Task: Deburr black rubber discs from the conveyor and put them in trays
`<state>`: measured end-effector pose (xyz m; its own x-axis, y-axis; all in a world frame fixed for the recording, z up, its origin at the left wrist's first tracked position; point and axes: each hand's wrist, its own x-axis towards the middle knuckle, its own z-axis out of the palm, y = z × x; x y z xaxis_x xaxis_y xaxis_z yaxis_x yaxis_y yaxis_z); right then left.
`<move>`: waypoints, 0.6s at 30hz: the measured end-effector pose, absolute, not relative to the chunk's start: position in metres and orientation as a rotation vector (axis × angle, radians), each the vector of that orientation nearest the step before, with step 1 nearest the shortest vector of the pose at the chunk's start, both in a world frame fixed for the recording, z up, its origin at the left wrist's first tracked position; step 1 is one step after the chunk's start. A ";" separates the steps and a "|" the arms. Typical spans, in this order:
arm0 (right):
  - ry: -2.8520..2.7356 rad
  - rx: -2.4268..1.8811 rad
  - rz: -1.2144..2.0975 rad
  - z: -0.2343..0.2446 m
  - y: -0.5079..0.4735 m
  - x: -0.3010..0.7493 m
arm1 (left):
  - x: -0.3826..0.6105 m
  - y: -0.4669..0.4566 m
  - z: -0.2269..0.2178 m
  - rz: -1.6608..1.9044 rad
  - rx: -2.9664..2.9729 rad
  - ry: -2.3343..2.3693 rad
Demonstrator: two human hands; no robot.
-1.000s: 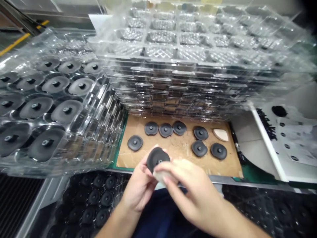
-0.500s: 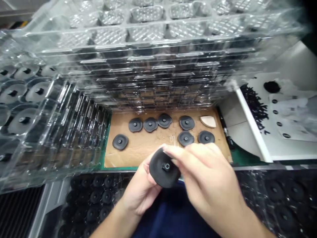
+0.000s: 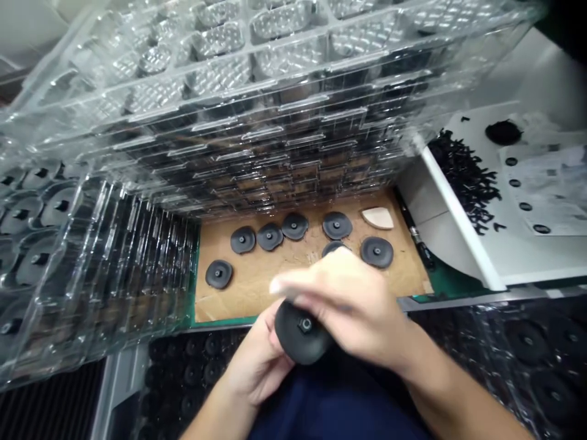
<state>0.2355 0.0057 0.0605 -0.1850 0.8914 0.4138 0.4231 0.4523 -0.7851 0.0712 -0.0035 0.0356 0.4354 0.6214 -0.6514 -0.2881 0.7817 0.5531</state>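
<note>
My left hand (image 3: 261, 357) grips a black rounded disc (image 3: 298, 339) from below and from the left. A short hollow stem stands up at the middle of the disc, facing me. Over the disc's upper edge lies my right hand (image 3: 353, 299), its fingers closed together and partly blurred. Whatever those fingers hold, if anything, is hidden. Several similar discs lie beyond on a brown cardboard sheet (image 3: 270, 287), among them one black disc (image 3: 376, 252) on the right and another black disc (image 3: 219, 274) on the left. One is partly covered by my right hand.
A tall stack of clear plastic trays (image 3: 275, 116) rises behind the cardboard. Another tray stack (image 3: 137, 256) stands left, with discs in its top tray. A pale wedge-shaped piece (image 3: 378, 217), a black pen-like tool (image 3: 417, 238) and a white bin (image 3: 527, 269) with small black parts (image 3: 468, 177) are right.
My right hand has moved left and up across the disc's upper edge, now hiding part of one disc on the cardboard. My left hand still holds its disc. The view has tilted slightly.
</note>
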 end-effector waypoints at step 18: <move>-1.340 -1.661 0.825 0.029 -0.032 0.238 | 0.052 0.003 0.036 0.611 0.199 0.566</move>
